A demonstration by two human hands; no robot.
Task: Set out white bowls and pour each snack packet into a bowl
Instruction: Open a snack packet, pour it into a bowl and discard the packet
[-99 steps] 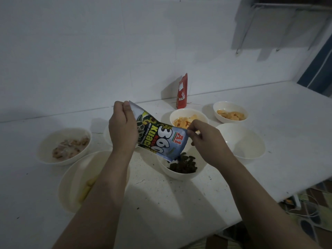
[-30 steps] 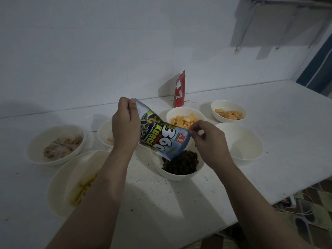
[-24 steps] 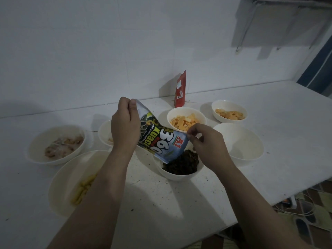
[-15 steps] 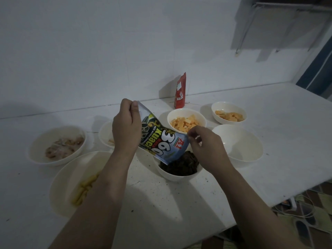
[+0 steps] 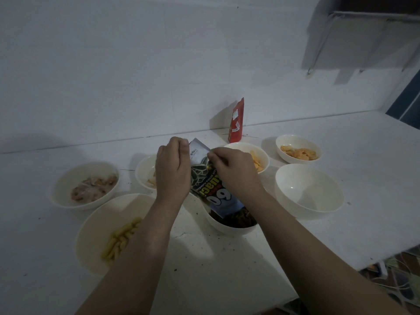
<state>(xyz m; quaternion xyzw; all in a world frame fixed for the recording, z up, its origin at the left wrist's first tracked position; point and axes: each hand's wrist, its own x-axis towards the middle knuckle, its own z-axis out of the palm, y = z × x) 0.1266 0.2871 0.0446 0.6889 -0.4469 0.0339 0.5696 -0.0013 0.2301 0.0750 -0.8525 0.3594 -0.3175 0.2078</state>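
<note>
A blue and black snack packet hangs mouth down over a white bowl that holds dark snack pieces. My left hand pinches the packet's upper left corner. My right hand grips its upper edge just beside the left hand. The bowl's far side is hidden behind the packet. An empty white bowl stands to the right. A red packet stands upright against the wall.
Several other white bowls ring the centre: one with yellow sticks, one with pinkish pieces, a small one behind my left hand, two with orange snacks. The table's front edge drops off at the right.
My right hand moved from the packet's lower end up to its top edge beside my left hand. The packet swung from slanted to nearly upright, mouth down. The dark pile in the bowl grew.
</note>
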